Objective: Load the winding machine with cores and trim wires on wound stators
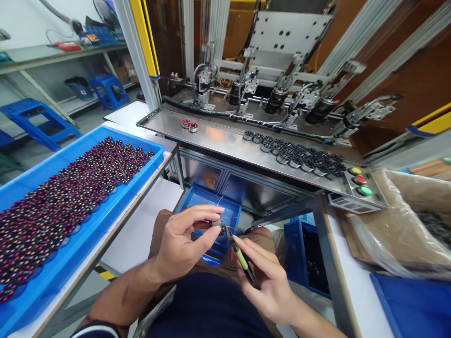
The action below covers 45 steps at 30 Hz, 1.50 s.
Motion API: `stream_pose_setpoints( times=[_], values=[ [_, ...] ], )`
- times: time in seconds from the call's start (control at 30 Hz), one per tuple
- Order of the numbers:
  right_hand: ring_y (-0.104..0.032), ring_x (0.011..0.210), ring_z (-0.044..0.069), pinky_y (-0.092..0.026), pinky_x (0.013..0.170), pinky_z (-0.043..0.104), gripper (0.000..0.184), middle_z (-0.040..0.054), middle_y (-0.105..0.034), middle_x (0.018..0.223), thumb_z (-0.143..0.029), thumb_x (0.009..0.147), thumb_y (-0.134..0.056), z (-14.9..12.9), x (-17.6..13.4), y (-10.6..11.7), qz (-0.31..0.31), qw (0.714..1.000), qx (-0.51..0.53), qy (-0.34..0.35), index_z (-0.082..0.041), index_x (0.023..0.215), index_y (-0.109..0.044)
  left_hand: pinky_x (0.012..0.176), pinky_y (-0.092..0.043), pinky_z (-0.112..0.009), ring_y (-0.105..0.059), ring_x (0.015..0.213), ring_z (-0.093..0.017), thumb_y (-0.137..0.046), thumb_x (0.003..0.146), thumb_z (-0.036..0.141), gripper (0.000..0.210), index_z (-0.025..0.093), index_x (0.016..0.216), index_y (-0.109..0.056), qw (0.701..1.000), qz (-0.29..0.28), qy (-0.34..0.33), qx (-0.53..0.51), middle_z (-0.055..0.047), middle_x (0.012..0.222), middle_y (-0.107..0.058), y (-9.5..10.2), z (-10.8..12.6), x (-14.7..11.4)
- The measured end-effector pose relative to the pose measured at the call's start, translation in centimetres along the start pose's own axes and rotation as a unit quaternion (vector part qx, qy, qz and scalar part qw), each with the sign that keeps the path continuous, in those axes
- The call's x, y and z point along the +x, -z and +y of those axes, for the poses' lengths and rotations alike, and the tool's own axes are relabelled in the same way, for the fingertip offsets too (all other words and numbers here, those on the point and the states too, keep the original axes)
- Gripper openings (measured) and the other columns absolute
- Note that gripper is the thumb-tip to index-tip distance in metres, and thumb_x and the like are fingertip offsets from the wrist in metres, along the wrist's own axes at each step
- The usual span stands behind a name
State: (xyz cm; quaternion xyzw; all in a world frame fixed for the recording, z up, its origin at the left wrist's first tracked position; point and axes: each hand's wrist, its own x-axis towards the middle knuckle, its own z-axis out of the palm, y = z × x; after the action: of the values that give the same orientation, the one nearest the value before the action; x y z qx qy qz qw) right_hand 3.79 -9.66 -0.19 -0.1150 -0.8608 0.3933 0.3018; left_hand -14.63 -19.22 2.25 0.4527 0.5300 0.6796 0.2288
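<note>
Above my lap, my left hand (181, 241) pinches a small round motor stator (216, 223) between thumb and fingertips. Thin wire ends stick out from the stator upward and to the right. My right hand (268, 279) is closed around small pliers (241, 259) with green and black handles. The jaws point up and left, close beside the stator and its wires. Whether they touch a wire I cannot tell. Fingers hide part of the stator and the lower handles.
At left a blue tray (148, 164) bears many wound red-and-black parts. Ahead, a metal machine ledge (218, 143) carries two red-topped parts, a cluster of dark parts (299, 155) and coloured buttons (359, 180). Below is a blue bin (192, 199); at right stands a plastic-lined box (398, 197).
</note>
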Motion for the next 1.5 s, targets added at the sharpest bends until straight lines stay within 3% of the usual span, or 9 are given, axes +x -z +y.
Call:
stream_pose_setpoints(
  times=[0.1, 0.27, 0.6, 0.77, 0.97, 1.13, 1.23, 1.37, 1.5],
  values=[
    [-0.070, 0.087, 0.022, -0.060, 0.077, 0.029, 0.066, 0.0063, -0.072, 0.092, -0.007, 0.078, -0.053, -0.2, 0.2, 0.1, 0.000, 1.000, 0.013, -0.011, -0.023, 0.142, -0.050, 0.094, -0.057, -0.028, -0.068, 0.111, -0.019, -0.069, 0.083, 0.007, 0.026, 0.024, 0.102, -0.073, 1.000, 0.000, -0.005, 0.002, -0.005, 0.111, -0.075, 0.0, 0.0, 0.0],
    [-0.069, 0.100, 0.025, -0.060, 0.086, 0.034, 0.066, 0.0111, -0.070, 0.114, -0.008, 0.077, -0.053, -0.6, 0.7, 0.1, -0.006, 1.000, 0.010, -0.007, -0.020, 0.142, -0.049, 0.092, -0.059, -0.031, -0.068, 0.110, -0.022, -0.070, 0.083, 0.010, 0.022, 0.020, 0.102, -0.073, 1.000, -0.002, -0.009, 0.014, -0.009, 0.111, -0.076, 0.2, 0.1, -0.1],
    [-0.071, 0.078, 0.021, -0.060, 0.072, 0.030, 0.062, 0.0072, -0.073, 0.088, -0.008, 0.079, -0.053, -0.2, 0.5, -0.4, 0.010, 0.999, 0.021, -0.032, -0.021, 0.140, -0.054, 0.095, -0.058, -0.034, -0.070, 0.107, -0.022, -0.069, 0.082, 0.008, 0.022, 0.021, 0.101, -0.072, 0.996, -0.019, -0.055, 0.067, -0.009, 0.110, -0.076, 0.4, 0.2, 0.1],
    [-0.070, 0.081, 0.020, -0.059, 0.084, 0.033, 0.056, 0.0077, -0.073, 0.092, -0.012, 0.083, -0.056, 0.5, 0.4, -0.1, 0.033, 0.991, 0.053, -0.115, -0.020, 0.138, -0.055, 0.086, -0.062, -0.031, -0.063, 0.121, -0.026, -0.075, 0.077, 0.010, 0.048, 0.023, 0.122, -0.064, 0.988, -0.014, -0.121, 0.098, -0.013, 0.138, -0.060, 0.9, -1.2, 0.0],
    [-0.070, 0.084, 0.019, -0.059, 0.082, 0.030, 0.055, 0.0082, -0.073, 0.095, -0.012, 0.083, -0.057, 0.4, -0.1, 0.5, 0.038, 0.983, 0.100, -0.148, -0.021, 0.137, -0.057, 0.098, -0.058, -0.045, -0.066, 0.115, -0.027, -0.078, 0.075, 0.012, 0.055, 0.024, 0.126, -0.061, 0.957, -0.013, -0.220, 0.189, -0.011, 0.124, -0.067, 1.4, -1.5, 0.3],
    [-0.069, 0.077, 0.017, -0.060, 0.073, 0.028, 0.058, 0.0076, -0.071, 0.096, -0.011, 0.082, -0.059, -1.2, -1.0, 1.9, 0.002, 0.963, 0.195, -0.186, -0.025, 0.138, -0.056, 0.094, -0.061, -0.041, -0.069, 0.111, -0.026, -0.075, 0.078, 0.009, 0.050, 0.024, 0.125, -0.061, 0.945, -0.042, -0.234, 0.226, -0.011, 0.129, -0.065, 1.5, -1.0, 0.4],
    [-0.070, 0.081, 0.017, -0.060, 0.078, 0.032, 0.061, 0.0079, -0.071, 0.104, -0.012, 0.084, -0.060, -2.2, -1.5, 2.9, -0.043, 0.943, 0.267, -0.195, -0.029, 0.142, -0.051, 0.094, -0.062, -0.038, -0.067, 0.116, -0.025, -0.073, 0.080, 0.006, 0.048, 0.024, 0.123, -0.062, 0.940, -0.060, -0.238, 0.238, -0.010, 0.128, -0.065, 1.6, -1.0, 0.5],
    [-0.070, 0.097, 0.021, -0.057, 0.088, 0.038, 0.061, 0.0096, -0.069, 0.116, -0.019, 0.088, -0.061, -2.9, -1.4, 3.7, -0.095, 0.932, 0.301, -0.178, -0.033, 0.145, -0.046, 0.097, -0.060, -0.041, -0.068, 0.115, -0.025, -0.072, 0.078, 0.002, 0.066, 0.027, 0.136, -0.053, 0.939, -0.061, -0.255, 0.221, -0.009, 0.126, -0.069, 1.4, -1.2, 0.6],
    [-0.069, 0.095, 0.020, -0.057, 0.088, 0.037, 0.060, 0.0086, -0.069, 0.113, -0.020, 0.089, -0.061, -3.1, -0.9, 3.6, -0.106, 0.928, 0.313, -0.172, -0.036, 0.146, -0.045, 0.098, -0.060, -0.038, -0.071, 0.109, -0.023, -0.076, 0.074, -0.001, 0.078, 0.026, 0.141, -0.048, 0.944, -0.026, -0.267, 0.192, -0.008, 0.120, -0.073, 1.0, -1.2, 0.7]
  ],
)
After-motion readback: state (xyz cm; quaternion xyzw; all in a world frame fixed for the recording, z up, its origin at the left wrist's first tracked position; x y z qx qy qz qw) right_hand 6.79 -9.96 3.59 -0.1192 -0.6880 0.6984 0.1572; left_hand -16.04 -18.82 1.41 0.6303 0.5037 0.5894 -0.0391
